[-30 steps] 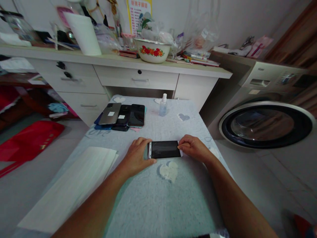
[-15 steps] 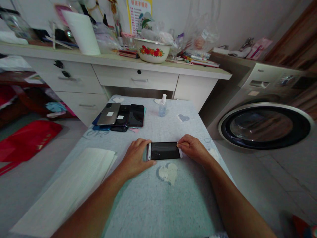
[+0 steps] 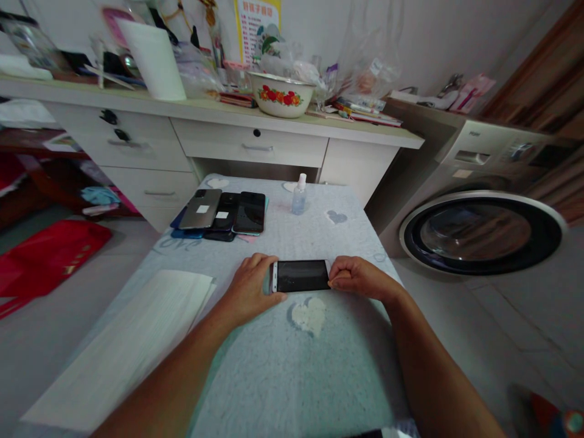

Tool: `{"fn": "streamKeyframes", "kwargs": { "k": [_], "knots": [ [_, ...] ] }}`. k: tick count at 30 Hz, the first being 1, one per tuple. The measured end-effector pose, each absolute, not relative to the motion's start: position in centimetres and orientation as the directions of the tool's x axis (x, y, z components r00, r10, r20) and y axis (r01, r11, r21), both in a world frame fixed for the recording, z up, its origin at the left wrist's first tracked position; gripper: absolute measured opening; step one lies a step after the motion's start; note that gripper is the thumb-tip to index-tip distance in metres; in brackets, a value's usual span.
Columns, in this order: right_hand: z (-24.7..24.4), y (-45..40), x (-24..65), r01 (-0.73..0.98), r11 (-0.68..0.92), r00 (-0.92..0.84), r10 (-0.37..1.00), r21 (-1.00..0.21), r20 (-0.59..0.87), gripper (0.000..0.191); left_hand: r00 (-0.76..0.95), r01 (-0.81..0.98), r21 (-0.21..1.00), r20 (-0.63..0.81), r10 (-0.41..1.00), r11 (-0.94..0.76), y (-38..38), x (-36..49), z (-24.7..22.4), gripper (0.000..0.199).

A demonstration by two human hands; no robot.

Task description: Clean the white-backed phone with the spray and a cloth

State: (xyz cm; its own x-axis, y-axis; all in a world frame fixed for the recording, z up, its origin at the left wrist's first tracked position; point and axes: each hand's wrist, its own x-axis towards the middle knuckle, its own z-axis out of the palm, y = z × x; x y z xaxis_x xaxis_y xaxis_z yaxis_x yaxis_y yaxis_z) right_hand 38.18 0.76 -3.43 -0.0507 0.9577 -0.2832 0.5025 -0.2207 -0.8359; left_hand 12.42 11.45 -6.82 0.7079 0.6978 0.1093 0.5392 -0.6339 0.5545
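Note:
A white-framed phone [image 3: 302, 276] lies sideways, dark screen up, on the cloth-covered table [image 3: 278, 389]. My left hand [image 3: 255, 283] grips its left end, thumb at the near edge and fingers at the far edge. At the right end, my right hand [image 3: 351, 275] is closed, its fingertips pressed together over the phone's edge; what they pinch, if anything, is too small to make out. Beyond the phone stands a clear spray bottle [image 3: 298, 198]. Several other phones [image 3: 201, 210] lie piled at the back left of the table.
Folded whitish sheets [image 3: 132, 340] cover the table's left side. Behind it, a drawer counter [image 3: 210, 112] holds a flowered bowl [image 3: 283, 97], a white roll [image 3: 157, 61] and books. A washing machine [image 3: 474, 146] stands right; a red bag [image 3: 55, 255] lies on the floor left.
My right hand has moved slightly toward me along the phone's right end, its fingers now nearer the close corner. My left hand still holds the left end.

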Motion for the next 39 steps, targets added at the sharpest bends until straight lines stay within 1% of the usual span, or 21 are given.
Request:
{"fn": "streamKeyframes", "kwargs": {
  "k": [3, 7, 11, 14, 16, 20, 25, 28, 31, 34, 39],
  "knots": [
    [-3.3, 1.0, 38.4, 0.484, -0.255, -0.086, 0.938, -0.837, -0.335, 0.013, 0.71, 0.542, 0.549, 0.107, 0.696, -0.636, 11.5, 12.4, -6.8, 0.061],
    [-2.8, 1.7, 38.6, 0.544, -0.257, -0.117, 0.919, -0.799, -0.375, 0.011, 0.715, 0.532, 0.544, 0.122, 0.688, -0.649, 11.5, 12.3, -6.9, 0.06],
    [-2.3, 2.5, 38.7, 0.633, -0.211, -0.149, 0.911, -0.745, -0.385, 0.01, 0.713, 0.533, 0.544, 0.124, 0.69, -0.648, 11.4, 12.3, -6.9, 0.06],
    [-2.3, 2.8, 38.6, 0.664, -0.193, -0.125, 0.924, -0.723, -0.362, 0.01, 0.712, 0.529, 0.545, 0.131, 0.69, -0.65, 11.4, 12.3, -6.8, 0.059],
    [-2.6, 2.9, 38.5, 0.672, -0.171, -0.089, 0.947, -0.72, -0.309, 0.01, 0.709, 0.531, 0.548, 0.129, 0.693, -0.646, 11.4, 12.3, -6.8, 0.059],
    [-3.8, 2.8, 38.4, 0.693, -0.118, 0.024, 0.99, -0.711, -0.141, 0.01, 0.713, 0.534, 0.546, 0.12, 0.691, -0.646, 11.4, 12.2, -6.9, 0.061],
    [-5.4, 2.9, 38.3, 0.727, -0.054, 0.124, 0.991, -0.685, 0.053, 0.009, 0.719, 0.527, 0.545, 0.122, 0.684, -0.652, 11.4, 12.1, -7.0, 0.061],
    [-6.1, 3.3, 38.3, 0.767, -0.041, 0.159, 0.979, -0.64, 0.129, 0.01, 0.724, 0.519, 0.552, 0.123, 0.679, -0.653, 11.4, 12.1, -6.9, 0.061],
    [-6.3, 3.6, 38.4, 0.803, -0.038, 0.17, 0.971, -0.595, 0.166, 0.011, 0.722, 0.523, 0.561, 0.109, 0.683, -0.642, 11.4, 12.2, -6.6, 0.06],
    [-5.9, 3.4, 38.4, 0.81, -0.043, 0.158, 0.976, -0.585, 0.147, 0.011, 0.724, 0.521, 0.568, 0.103, 0.682, -0.638, 11.3, 12.2, -6.3, 0.058],
    [-4.3, 2.5, 38.5, 0.79, -0.052, 0.078, 0.997, -0.611, 0.015, 0.007, 0.727, 0.52, 0.573, 0.093, 0.681, -0.633, 11.4, 12.1, -6.3, 0.06]
  ]
}}
